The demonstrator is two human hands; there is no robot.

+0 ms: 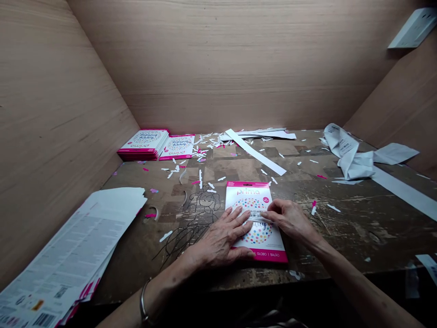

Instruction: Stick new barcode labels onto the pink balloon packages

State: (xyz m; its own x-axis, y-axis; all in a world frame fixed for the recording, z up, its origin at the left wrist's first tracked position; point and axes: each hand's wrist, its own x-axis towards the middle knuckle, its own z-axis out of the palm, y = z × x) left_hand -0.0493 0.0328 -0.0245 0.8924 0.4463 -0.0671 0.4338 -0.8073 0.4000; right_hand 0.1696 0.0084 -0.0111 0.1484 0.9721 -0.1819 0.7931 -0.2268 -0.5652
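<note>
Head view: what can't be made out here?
All in the head view:
Printed packet: part of its front is hidden by the left hand.
Barcode label: fine print too small to read.
Right hand: whether it pinches or merely presses the label; contact too small.
Stacked printed sheets: cut off by left and bottom edges.

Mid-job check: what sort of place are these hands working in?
Probably a packing workshop, though I can't be sure: wooden walls rise around a worn table, paper scraps litter it, and a stack of printed packets sits at the back left.
</note>
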